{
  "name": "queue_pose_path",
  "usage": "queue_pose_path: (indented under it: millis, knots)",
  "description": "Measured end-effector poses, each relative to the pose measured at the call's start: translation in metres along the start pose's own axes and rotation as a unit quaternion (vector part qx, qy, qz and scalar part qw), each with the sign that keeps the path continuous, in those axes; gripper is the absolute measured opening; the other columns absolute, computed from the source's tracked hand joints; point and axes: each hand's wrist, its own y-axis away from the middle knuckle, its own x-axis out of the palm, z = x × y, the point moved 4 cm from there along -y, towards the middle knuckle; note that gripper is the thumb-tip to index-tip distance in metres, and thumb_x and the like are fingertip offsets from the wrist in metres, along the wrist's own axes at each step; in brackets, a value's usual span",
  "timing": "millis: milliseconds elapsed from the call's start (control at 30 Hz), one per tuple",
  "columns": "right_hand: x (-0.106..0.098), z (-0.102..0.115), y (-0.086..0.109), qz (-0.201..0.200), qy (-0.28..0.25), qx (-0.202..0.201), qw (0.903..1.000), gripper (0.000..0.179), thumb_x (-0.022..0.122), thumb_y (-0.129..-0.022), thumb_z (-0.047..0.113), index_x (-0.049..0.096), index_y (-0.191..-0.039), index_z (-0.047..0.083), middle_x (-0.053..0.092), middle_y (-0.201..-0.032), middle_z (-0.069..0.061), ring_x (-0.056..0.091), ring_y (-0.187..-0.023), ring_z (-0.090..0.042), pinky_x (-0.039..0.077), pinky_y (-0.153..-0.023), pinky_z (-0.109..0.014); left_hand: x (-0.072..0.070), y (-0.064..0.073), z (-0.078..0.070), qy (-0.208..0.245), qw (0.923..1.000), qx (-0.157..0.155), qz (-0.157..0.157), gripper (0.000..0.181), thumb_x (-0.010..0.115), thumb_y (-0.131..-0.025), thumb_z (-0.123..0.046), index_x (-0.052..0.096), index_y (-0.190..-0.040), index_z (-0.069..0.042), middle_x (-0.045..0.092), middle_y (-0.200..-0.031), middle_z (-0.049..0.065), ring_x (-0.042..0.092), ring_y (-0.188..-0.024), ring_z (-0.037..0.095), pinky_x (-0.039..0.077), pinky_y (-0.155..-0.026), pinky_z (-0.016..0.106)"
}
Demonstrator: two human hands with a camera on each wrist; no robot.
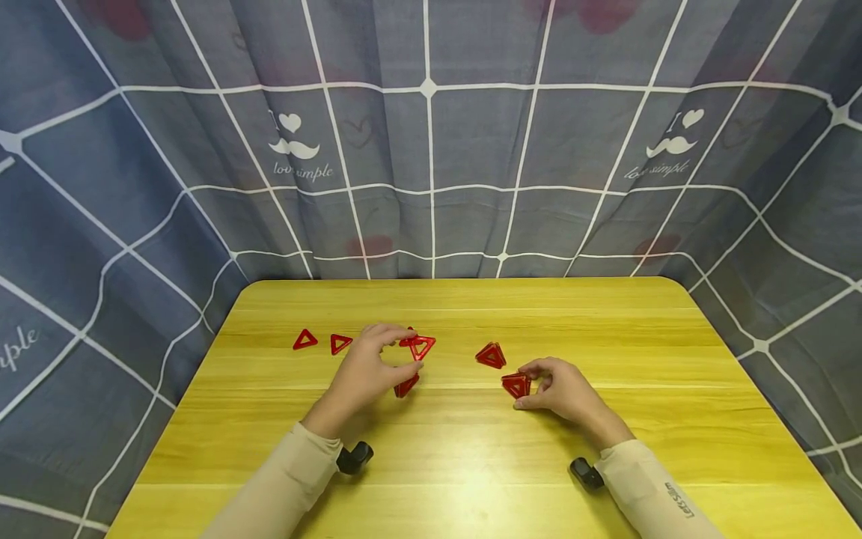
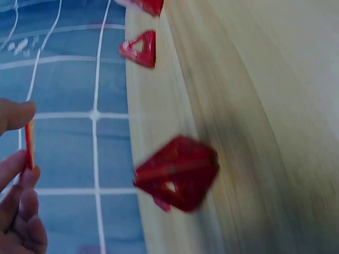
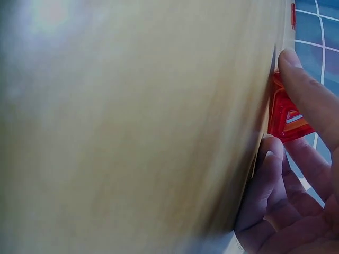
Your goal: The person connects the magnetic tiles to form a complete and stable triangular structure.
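My left hand pinches a flat, open red triangle between thumb and fingers above the table; in the left wrist view this triangle shows edge-on. Just below it, a thicker red triangular piece lies partly behind the thumb. Another red piece lies behind the held triangle, mostly hidden. To the right, my right hand grips a layered red triangular piece at the tabletop. The right wrist view has this piece between the thumb and the curled fingers.
Two loose red triangles, one far left and one nearer the left hand, lie on the wood-grain table. A stacked red triangular piece sits between the hands. Behind the table hangs a grey checked curtain.
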Motion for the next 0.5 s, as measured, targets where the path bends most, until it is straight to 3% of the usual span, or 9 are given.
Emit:
queue_pose_path:
  millis: [100, 267, 500]
  knots:
    - [0.000, 0.000, 0.000, 0.001, -0.001, 0.000, 1.0000, 0.055, 0.094, -0.070, 0.024, 0.072, -0.118, 0.006, 0.063, -0.104, -0.006, 0.056, -0.070, -0.017, 0.048, -0.063, -0.032, 0.010, 0.003, -0.012, 0.000, 0.9991, 0.026, 0.033, 0.045, 0.090, -0.077, -0.024, 0.075, -0.117, -0.011, 0.066, -0.118, -0.001, 0.056, -0.112, 0.022, 0.049, -0.094, 0.045]
    - [-0.001, 0.000, 0.000, 0.003, -0.004, -0.001, 1.0000, 0.056, 0.094, -0.071, 0.023, 0.071, -0.118, 0.005, 0.063, -0.104, -0.006, 0.056, -0.069, -0.017, 0.048, -0.063, -0.031, 0.033, 0.011, -0.017, -0.003, 0.9934, 0.030, 0.111, 0.044, 0.088, -0.080, -0.021, 0.073, -0.120, -0.011, 0.064, -0.121, 0.000, 0.056, -0.115, 0.025, 0.045, -0.100, 0.046]
    - [-0.001, -0.001, -0.001, 0.000, -0.004, 0.000, 1.0000, 0.056, 0.094, -0.070, 0.024, 0.072, -0.118, 0.006, 0.063, -0.105, -0.007, 0.056, -0.070, -0.017, 0.049, -0.064, -0.032, 0.066, 0.024, -0.023, -0.035, 0.9748, 0.066, 0.210, 0.042, 0.086, -0.082, -0.022, 0.073, -0.119, -0.009, 0.067, -0.118, -0.002, 0.056, -0.112, 0.018, 0.044, -0.099, 0.038]
